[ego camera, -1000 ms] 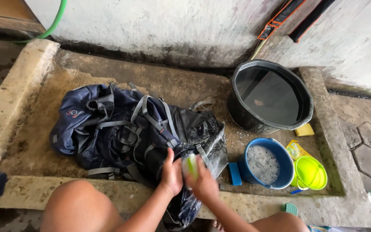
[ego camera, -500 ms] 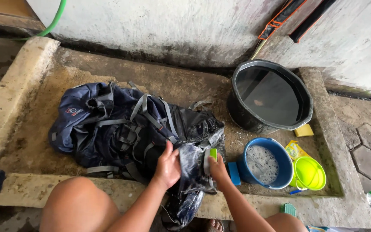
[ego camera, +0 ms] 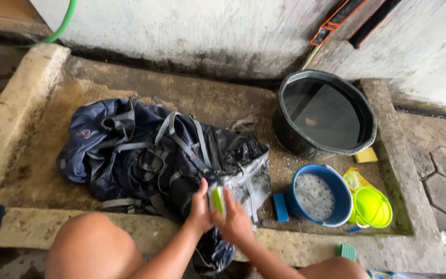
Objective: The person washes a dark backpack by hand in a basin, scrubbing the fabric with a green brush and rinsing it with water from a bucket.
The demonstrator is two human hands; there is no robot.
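an outdoor home washing area: concrete trough, water bucket, soapy basin

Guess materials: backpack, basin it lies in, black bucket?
Backpack: looks like woven synthetic fabric, navy and wet, with grey webbing straps. Basin: apparently bare concrete, rough, stained, grainy rim. Black bucket: probably moulded plastic, smooth, slightly glossy rim.
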